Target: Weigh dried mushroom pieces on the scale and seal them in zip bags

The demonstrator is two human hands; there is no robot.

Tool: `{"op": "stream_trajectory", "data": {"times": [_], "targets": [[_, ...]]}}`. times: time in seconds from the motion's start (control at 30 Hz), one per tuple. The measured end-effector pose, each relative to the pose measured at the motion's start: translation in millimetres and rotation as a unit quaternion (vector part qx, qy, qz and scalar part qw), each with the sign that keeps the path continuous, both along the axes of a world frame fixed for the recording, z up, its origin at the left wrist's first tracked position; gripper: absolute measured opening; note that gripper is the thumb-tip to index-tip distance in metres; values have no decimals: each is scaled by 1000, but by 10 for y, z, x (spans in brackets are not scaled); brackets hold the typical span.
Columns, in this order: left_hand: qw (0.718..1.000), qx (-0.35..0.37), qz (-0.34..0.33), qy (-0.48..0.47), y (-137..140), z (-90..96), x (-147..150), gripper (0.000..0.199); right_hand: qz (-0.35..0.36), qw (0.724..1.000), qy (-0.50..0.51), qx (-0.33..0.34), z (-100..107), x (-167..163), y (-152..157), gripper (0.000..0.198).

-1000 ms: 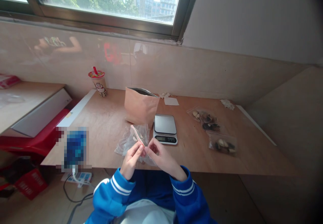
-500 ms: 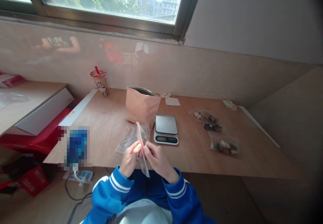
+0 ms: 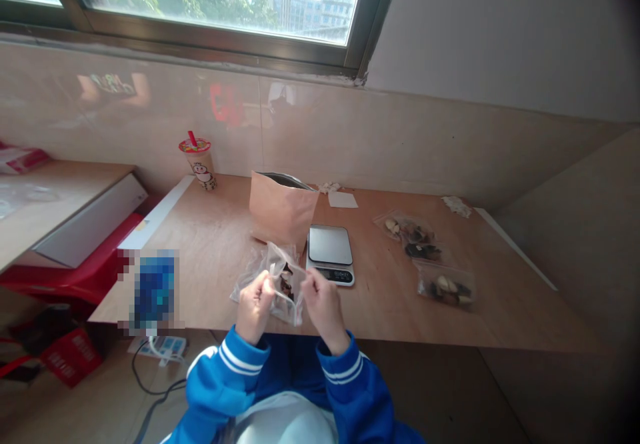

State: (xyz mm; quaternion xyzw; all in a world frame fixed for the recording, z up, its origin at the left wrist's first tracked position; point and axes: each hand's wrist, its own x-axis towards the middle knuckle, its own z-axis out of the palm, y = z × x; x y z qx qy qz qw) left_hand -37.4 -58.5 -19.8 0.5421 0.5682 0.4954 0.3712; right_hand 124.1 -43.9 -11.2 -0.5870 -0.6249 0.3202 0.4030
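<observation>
Between my two hands a clear zip bag (image 3: 286, 311) is stretched with its mouth pulled apart, and dark brown dried pieces (image 3: 287, 283) show inside. My left hand (image 3: 255, 301) pinches one side of the mouth; my right hand (image 3: 323, 303) pinches the other. Beneath and left of it lie more clear plastic bags (image 3: 243, 277), partly hidden. A kitchen scale (image 3: 330, 247) sits just beyond my right hand, its plate bare. Behind the zip bag stands a kraft paper pouch (image 3: 281, 207) with an open top.
Several filled zip bags (image 3: 445, 287) lie on the right of the wooden table (image 3: 385, 311). A drink cup (image 3: 203, 171) with a red straw stands at the back left. A blurred blue object (image 3: 154, 291) is near the left edge, with a power strip (image 3: 167, 347) below.
The zip bag was held edge-on with its red-striped mouth closed; now it is opened wide. My hands have moved apart, the right one shifting rightward.
</observation>
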Motion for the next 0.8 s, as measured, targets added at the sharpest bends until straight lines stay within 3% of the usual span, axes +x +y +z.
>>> {"op": "stream_trajectory", "data": {"times": [0.07, 0.1, 0.2, 0.27, 0.37, 0.43, 0.5, 0.57, 0.63, 0.73, 0.8], "targets": [[999, -2, 42, 4, 26, -6, -90, 35, -83, 996, 28, 20, -49, 147, 72, 31], [999, -6, 32, -3, 41, -10, -123, 37, -85, 995, 49, 24, -49, 205, 95, 33], [997, 5, 0, -83, 88, -42, -124, 41, -30, 990, 135, 19, 61, 239, 81, 37], [982, 27, 47, -178, 107, -101, -41, 42, -18, 976, 216, 16, 186, 153, 25, 39], [937, -37, 98, -333, 95, -235, 156, 36, -20, 951, 309, 25, 310, -10, -53, 40], [894, -116, 69, -428, 64, -305, 289, 31, -17, 940, 340, 22, 296, -71, -72, 40], [846, -175, 9, -504, 30, -326, 395, 42, 9, 935, 354, -9, 219, -74, -70, 40], [811, -205, -39, -546, 1, -304, 461, 56, 59, 942, 328, -51, 139, -27, -71, 42], [799, -212, -51, -560, -22, -278, 485, 63, 77, 963, 252, -53, 125, 41, -100, 44], [801, -188, -41, -567, -47, -307, 472, 62, 31, 991, 130, 31, 271, 106, -203, 39], [804, -160, -53, -570, -64, -366, 449, 60, 57, 991, 86, 84, 411, 88, -272, 28]]}}
